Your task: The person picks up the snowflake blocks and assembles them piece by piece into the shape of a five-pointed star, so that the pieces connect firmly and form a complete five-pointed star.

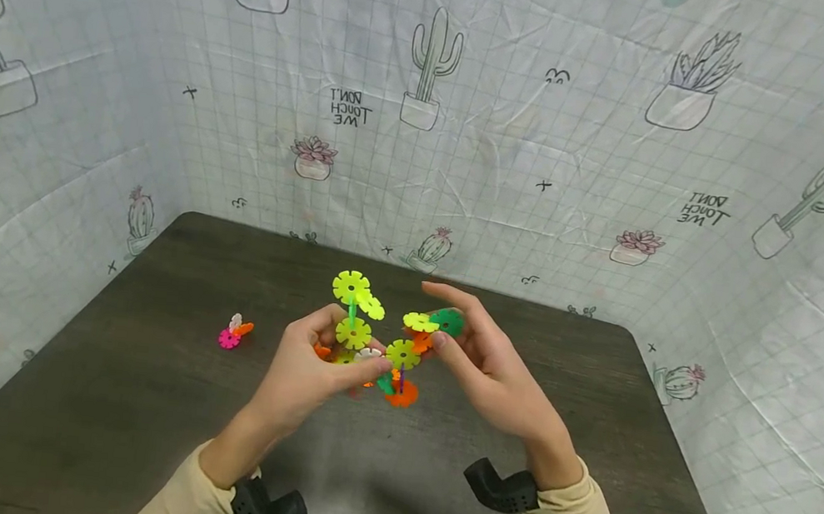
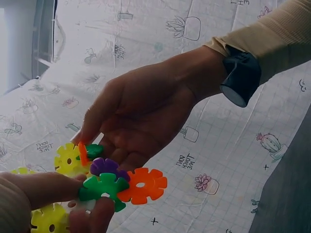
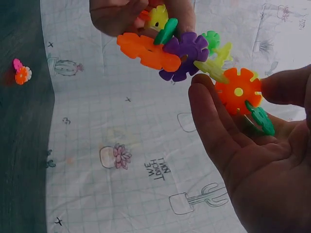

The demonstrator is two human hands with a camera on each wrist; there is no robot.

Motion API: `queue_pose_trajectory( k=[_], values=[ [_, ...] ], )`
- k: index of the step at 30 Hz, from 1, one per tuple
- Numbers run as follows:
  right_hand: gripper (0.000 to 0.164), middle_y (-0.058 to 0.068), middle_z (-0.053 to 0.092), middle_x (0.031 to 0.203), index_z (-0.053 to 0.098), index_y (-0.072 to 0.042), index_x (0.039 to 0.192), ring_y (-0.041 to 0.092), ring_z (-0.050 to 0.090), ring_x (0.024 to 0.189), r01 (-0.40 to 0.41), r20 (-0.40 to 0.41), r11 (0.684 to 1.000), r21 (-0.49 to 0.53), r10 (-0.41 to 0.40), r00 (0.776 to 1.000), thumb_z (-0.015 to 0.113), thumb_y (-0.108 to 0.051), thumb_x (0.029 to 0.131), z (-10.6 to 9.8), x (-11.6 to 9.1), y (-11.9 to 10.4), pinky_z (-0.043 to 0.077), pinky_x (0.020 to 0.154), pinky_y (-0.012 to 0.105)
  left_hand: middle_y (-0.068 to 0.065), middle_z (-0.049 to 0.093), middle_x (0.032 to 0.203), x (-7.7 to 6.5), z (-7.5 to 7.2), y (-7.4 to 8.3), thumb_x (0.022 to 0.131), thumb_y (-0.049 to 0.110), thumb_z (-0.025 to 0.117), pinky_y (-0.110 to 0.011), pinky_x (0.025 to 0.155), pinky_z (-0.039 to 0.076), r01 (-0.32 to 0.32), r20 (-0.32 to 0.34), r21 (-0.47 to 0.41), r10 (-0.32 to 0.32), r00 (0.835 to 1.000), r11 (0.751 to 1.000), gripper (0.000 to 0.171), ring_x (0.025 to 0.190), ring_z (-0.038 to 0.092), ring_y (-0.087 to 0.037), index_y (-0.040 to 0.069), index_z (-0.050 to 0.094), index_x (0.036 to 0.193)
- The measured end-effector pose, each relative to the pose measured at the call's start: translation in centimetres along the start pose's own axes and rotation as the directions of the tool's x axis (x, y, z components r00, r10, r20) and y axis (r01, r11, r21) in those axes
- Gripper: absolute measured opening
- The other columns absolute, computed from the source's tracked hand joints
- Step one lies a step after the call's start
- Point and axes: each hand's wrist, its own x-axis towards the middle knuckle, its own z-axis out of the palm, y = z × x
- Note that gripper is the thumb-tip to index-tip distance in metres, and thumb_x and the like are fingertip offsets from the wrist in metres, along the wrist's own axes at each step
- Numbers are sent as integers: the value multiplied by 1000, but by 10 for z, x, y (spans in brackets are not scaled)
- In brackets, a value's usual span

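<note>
Several notched plastic flower discs are linked into a colourful chain between both hands. The left hand (image 1: 303, 363) grips the chain near its middle, with a yellow disc (image 1: 353, 343) and more yellow discs rising above it. Beside the left fingertips are a green disc (image 2: 99, 185), a purple disc (image 2: 108, 167) and an orange disc (image 2: 156, 184). The right hand (image 1: 497, 375) pinches the chain's right end at an orange disc (image 3: 227, 98). A dark green disc (image 3: 262, 119) joins that end, close to the palm. The left fingers partly hide the chain's middle.
A small cluster of pink, white and orange discs (image 1: 228, 340) lies on the dark wooden table (image 1: 104, 392), left of the hands. Pale cloth (image 1: 507, 217) with printed cacti hangs behind and at both sides. Each wrist wears a black camera mount (image 1: 268, 512).
</note>
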Motion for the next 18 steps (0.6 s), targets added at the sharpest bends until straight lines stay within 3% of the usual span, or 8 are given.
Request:
queue_pose_trajectory(
  k=[7, 11, 18],
  values=[
    [43, 5, 69, 100, 46, -13, 145, 11, 43, 57, 43, -6, 999, 15, -43, 999, 53, -3, 104, 5, 1, 4, 43, 57, 26, 0, 72, 85, 0, -4, -2, 79, 7, 87, -23, 53, 47, 12, -12, 10, -12, 1000, 1000, 34, 57, 52, -13, 7, 63, 103],
    [40, 5, 70, 108, 47, -11, 143, 11, 36, 55, 43, 11, 998, 46, -43, 999, 53, -3, 104, 7, 2, 2, 38, 52, 28, 0, 74, 85, 0, -7, -2, 80, 6, 86, -22, 52, 43, 3, 1, -21, -3, 1000, 1000, 31, 56, 49, -12, 5, 61, 100],
    [41, 6, 69, 106, 47, -9, 143, 9, 47, 59, 57, 17, 998, 40, -58, 998, 54, -2, 104, 11, 2, 0, 40, 51, 26, -1, 72, 84, 0, -9, -3, 80, 4, 85, -22, 52, 40, 4, 5, -43, -4, 1000, 999, 32, 57, 48, -12, 2, 61, 102]
  ],
)
